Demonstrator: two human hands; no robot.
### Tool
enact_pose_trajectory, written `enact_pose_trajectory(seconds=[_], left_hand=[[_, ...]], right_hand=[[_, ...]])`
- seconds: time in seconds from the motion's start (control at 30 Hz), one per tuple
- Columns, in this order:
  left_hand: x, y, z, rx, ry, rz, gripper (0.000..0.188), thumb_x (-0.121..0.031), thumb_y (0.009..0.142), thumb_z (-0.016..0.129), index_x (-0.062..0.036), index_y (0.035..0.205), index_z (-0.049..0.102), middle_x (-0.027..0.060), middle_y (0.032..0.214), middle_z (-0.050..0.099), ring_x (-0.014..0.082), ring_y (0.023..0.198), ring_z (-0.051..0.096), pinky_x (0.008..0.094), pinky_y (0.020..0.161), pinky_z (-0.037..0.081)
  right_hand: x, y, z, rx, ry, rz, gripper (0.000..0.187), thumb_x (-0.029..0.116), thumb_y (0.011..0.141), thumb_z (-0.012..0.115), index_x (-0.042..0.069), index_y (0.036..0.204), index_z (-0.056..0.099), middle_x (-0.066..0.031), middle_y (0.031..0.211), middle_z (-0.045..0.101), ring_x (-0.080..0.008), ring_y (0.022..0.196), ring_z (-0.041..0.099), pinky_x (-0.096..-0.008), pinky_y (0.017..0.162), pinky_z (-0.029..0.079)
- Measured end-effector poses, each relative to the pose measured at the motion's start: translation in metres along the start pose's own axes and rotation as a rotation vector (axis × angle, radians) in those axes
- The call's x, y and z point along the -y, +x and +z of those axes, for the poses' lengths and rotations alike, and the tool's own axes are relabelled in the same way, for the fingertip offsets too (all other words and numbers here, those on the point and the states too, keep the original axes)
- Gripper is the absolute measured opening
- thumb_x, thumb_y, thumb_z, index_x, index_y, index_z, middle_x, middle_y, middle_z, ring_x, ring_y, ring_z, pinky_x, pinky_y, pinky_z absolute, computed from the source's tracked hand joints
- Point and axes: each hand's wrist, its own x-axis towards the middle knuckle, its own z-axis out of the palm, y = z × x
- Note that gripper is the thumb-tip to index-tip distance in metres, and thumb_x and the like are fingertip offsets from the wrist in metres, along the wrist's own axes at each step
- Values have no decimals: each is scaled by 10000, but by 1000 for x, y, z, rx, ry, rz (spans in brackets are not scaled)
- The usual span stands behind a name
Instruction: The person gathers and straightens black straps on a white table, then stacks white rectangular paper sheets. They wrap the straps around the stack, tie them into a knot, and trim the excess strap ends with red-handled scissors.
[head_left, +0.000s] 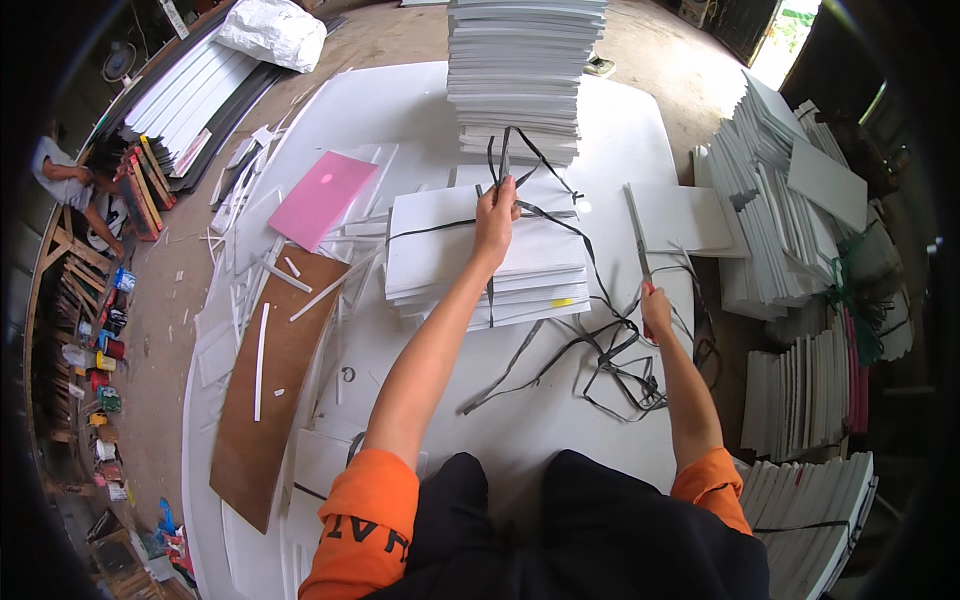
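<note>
A stack of white sheets (470, 255) lies on the white table in front of me, with black strapping crossed over it. My left hand (497, 215) is closed on the black strap (506, 150) above the top sheet, pulling a loop of it upward. To the right, my right hand (655, 305) grips a long-bladed knife (641, 235) by its red handle, blade pointing away from me. Loose black strapping (610, 365) lies tangled between the stack and my right forearm. Whether the strap is knotted under my left fingers is hidden.
Behind stands a tall pile of white sheets (520, 70). A pink sheet (322, 200), white offcuts and a brown board (262, 400) cover the table's left side. More white stacks (800, 390) stand along the right. Another person (75, 180) is at the far left.
</note>
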Motion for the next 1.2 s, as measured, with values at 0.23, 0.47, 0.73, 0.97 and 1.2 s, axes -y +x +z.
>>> enact_pose_trajectory(seconds=[0.23,0.47,0.73,0.97,1.2], left_hand=[[-3,1,3,-71,-61,-10,293,-313,839,500,-115,652,392,-43,623,342,37,542,273,182,482,250],[1,3,-7,-22,-66,46,321,-314,857,465,-124,621,359,-43,608,328,44,523,249,200,468,209],[-36,1,-5,166,-109,-131,339,-383,888,376,-67,897,498,-55,598,345,68,658,408,269,693,362],[-64,6,-5,167,-79,-305,265,-407,875,389,-171,831,501,-44,858,458,123,891,416,453,825,365],[-57,8,-2,156,-79,-238,291,-410,867,414,-158,766,519,-55,842,361,88,749,334,276,665,360]], right_hand=[[40,-23,9,-175,-147,-114,401,294,806,505,-39,1027,466,-222,1019,480,-330,1000,457,-406,818,387],[213,-102,-64,-146,483,-1102,292,120,776,557,6,1023,449,-167,970,475,-293,934,460,-358,807,370],[250,-122,-119,-52,467,-798,250,183,866,413,-9,755,528,-187,637,550,-349,651,552,-398,572,412],[236,-127,-157,-309,-14,-688,309,252,881,366,16,756,522,-180,662,570,-360,663,555,-440,574,427],[212,-81,-124,-392,-52,-592,219,176,817,464,-36,845,510,-215,894,521,-372,794,528,-440,622,444]])
